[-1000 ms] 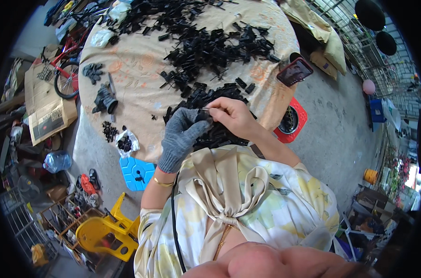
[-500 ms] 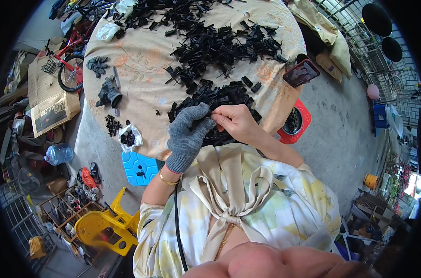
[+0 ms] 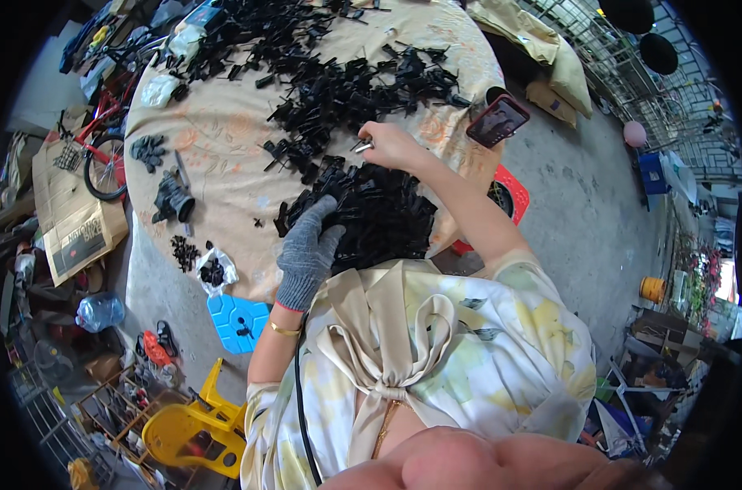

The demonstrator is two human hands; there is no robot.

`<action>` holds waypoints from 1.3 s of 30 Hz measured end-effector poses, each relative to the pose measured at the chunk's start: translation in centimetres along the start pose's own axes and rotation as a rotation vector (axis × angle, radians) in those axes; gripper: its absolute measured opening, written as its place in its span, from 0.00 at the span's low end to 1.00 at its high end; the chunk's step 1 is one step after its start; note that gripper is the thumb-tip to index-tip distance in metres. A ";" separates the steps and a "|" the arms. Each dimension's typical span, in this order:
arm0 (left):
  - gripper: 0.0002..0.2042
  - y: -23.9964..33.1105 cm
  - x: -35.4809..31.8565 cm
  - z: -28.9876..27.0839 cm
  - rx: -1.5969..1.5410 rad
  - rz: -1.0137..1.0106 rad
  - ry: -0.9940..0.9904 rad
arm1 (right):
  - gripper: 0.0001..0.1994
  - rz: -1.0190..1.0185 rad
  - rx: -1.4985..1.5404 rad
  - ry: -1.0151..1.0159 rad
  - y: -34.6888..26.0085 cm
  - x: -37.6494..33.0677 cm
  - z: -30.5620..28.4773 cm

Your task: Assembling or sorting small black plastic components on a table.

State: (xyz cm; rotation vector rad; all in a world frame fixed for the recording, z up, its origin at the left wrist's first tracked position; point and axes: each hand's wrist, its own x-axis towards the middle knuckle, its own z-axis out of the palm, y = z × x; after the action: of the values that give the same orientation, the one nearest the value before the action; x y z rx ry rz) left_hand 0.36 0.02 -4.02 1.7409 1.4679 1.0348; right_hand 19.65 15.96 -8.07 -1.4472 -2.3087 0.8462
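Observation:
A near pile of black plastic parts lies at the table's front edge. My left hand, in a grey knit glove, rests at the left side of this pile. Its fingers reach over the nearest pieces with the thumb spread away from them; whether a piece is under the fingertips is hidden. Raised beyond the near pile, my bare right hand is closed on a small silver metal tool, whose tip pokes out to the left. Past that hand spreads a larger heap of black parts.
The round table wears a patterned beige cloth. Grey gloves, a white bag of small black bits and a phone sit near its edges. A blue stool, a red stool and a yellow chair stand around.
My hands have parted. The right one has moved forward with the metal tool, while the left has come down onto the near pile. The whole view has shifted slightly.

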 end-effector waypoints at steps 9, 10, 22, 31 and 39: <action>0.22 -0.1 0.0 0.1 0.130 0.149 -0.227 | 0.06 0.029 -0.481 0.066 5.5 4.2 5.4; 0.22 -0.7 -0.1 0.2 0.131 0.149 -0.227 | 0.06 -0.010 -0.494 0.069 5.9 4.0 5.5; 0.39 -1.3 3.2 -1.9 -1.137 -0.299 -0.189 | 0.07 -0.157 0.736 -0.249 -7.7 -5.0 -0.1; 0.26 0.9 2.6 -1.5 -1.213 -0.259 0.023 | 0.11 -0.111 0.757 0.021 -10.2 -8.3 -0.5; 0.23 1.3 2.0 -1.4 -0.916 -0.264 0.036 | 0.07 -0.028 0.959 -0.034 -10.6 -8.3 -1.6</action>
State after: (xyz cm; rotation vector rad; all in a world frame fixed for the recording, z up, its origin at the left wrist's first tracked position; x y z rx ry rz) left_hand -0.03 1.76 -1.85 0.8552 0.9484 1.3065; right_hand 16.68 5.64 0.22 -0.9412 -1.5131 1.6473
